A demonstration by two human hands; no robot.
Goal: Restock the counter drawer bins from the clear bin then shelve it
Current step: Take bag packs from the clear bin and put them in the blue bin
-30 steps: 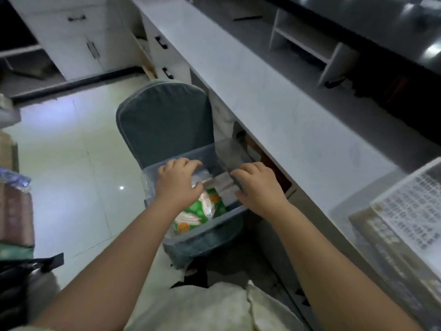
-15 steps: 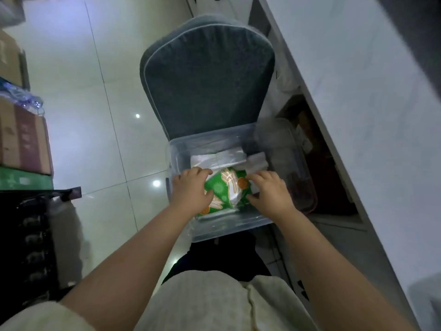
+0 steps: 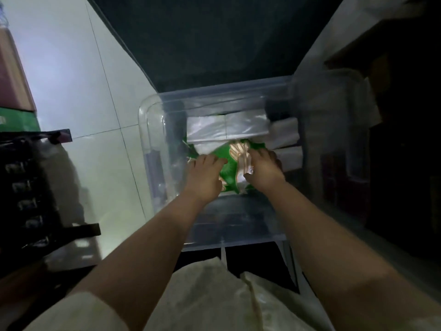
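The clear bin (image 3: 152, 144) rests on the seat of a grey chair (image 3: 214, 44) right in front of me. Inside lie a green packet (image 3: 232, 172), a flat white packet (image 3: 226, 127) behind it and white rolls (image 3: 285, 133) at the right. My left hand (image 3: 202, 176) presses on the green packet's left side. On its right side my right hand (image 3: 263, 169) grips it, fingers curled over the crinkled plastic. Both hands are inside the bin.
The white counter edge (image 3: 346, 27) runs along the upper right, with a dark open space (image 3: 393, 139) under it. Cardboard boxes (image 3: 12, 75) and a black crate (image 3: 26, 187) stand on the tiled floor (image 3: 83, 91) at left.
My head has dropped closer over the bin, so the counter top has left the view. Both hands moved from the white packets at the back onto the green packet.
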